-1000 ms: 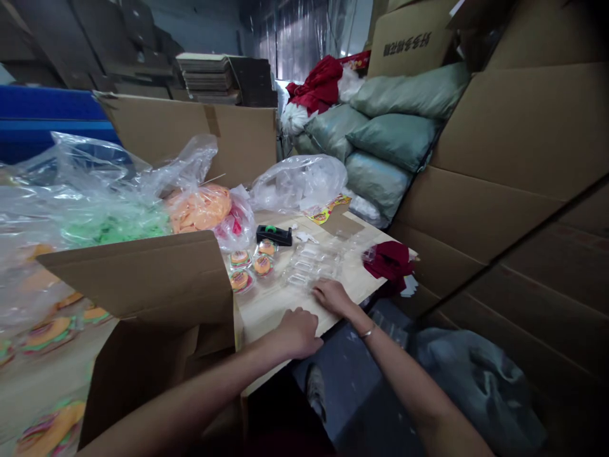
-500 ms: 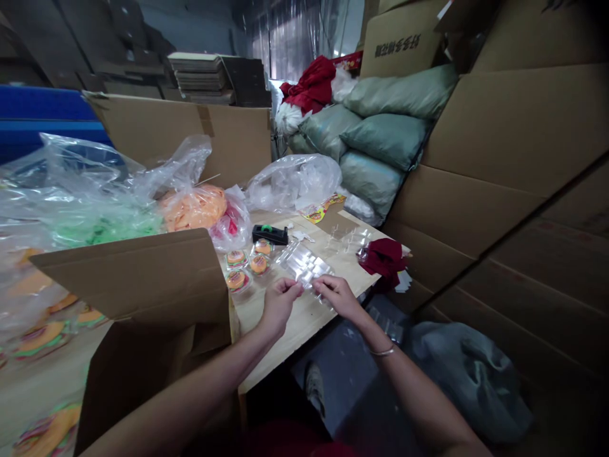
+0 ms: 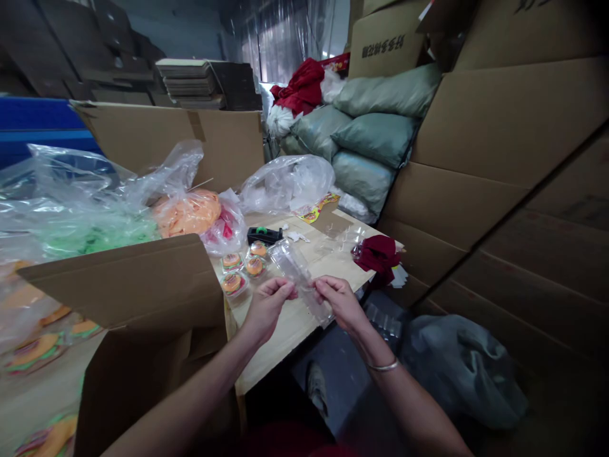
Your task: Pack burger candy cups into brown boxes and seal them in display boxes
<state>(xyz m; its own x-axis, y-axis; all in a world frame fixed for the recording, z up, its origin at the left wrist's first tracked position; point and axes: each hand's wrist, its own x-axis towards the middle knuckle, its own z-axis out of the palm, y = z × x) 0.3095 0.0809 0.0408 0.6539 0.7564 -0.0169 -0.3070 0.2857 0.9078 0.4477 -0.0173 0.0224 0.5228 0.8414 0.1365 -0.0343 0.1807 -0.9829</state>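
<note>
Now, left hand: at the lower centre of the frame, thumb and forefinger of the left hand point(image 3: 266, 311) pinched together on the near left edge of the plastic; the other fingers curl in.
Right hand: just right of centre, the right hand point(image 3: 340, 301) likewise closes thumb and forefinger on the opposite edge, close to the left fingertips; a bracelet point(image 3: 384, 366) rings its wrist.
Clear plastic: the clear plastic piece point(image 3: 291, 259), long and shiny, slants from the middle of the frame down to the right between both hands, over the table point(image 3: 266, 365); whether it touches the wood I cannot tell.
Burger packs: four small burger packs point(image 3: 233, 282) cluster on the table, left of the plastic.
Tape: a black tape dispenser point(image 3: 264, 236) sits just behind the packs.
Cloth: a dark red cloth point(image 3: 378, 254) lies at the table's corner, right of centre.
Carton: an open cardboard box point(image 3: 157, 374) fills the lower left, one flap raised.
Bags: a clear bag with orange pieces point(image 3: 188, 212) stands left of centre; a crumpled clear bag point(image 3: 285, 184) rests above the middle.
Sacks: stuffed grey-green sacks point(image 3: 373, 134) are piled at the upper right.
</note>
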